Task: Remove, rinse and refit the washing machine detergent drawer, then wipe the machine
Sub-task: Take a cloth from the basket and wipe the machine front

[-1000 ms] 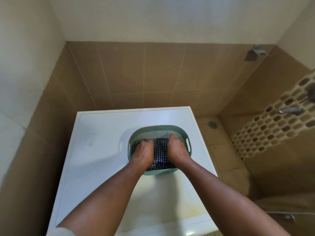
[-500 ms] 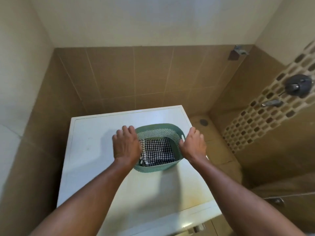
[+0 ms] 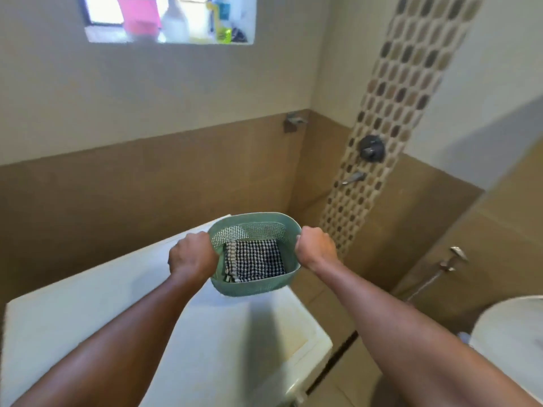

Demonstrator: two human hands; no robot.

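Above the washing machine's top, at its far right corner, the person's left hand (image 3: 192,255) and right hand (image 3: 316,248) are each closed tight around a side of the green plastic basket (image 3: 252,284). Both fists are fully curled, knuckles up, on the rim at opposite sides; whether the fingers pass through handle slots cannot be told from this view. The grip holds nothing else.

The basket appears lifted clear of the lid, tilted slightly toward the person, with a shadow lying on the white surface beneath it. A folded black-and-white checked cloth (image 3: 254,259) lies flat in its bottom.

The washing machine (image 3: 88,312) is a white cabinet against the brown-tiled wall. Its top shows yellowish staining near the right front edge. The detergent drawer is not in view; its state cannot be reported.

Judgement: this is a preparatory step, clearing the basket off the machine before the drawer work. The next move calls for a level carry to a spot away from the machine, both hands releasing only once the basket is seated. The cloth should remain within reach for the wiping stage.

A wall tap (image 3: 352,178) stands on the mosaic strip to the right, a possible rinsing point.
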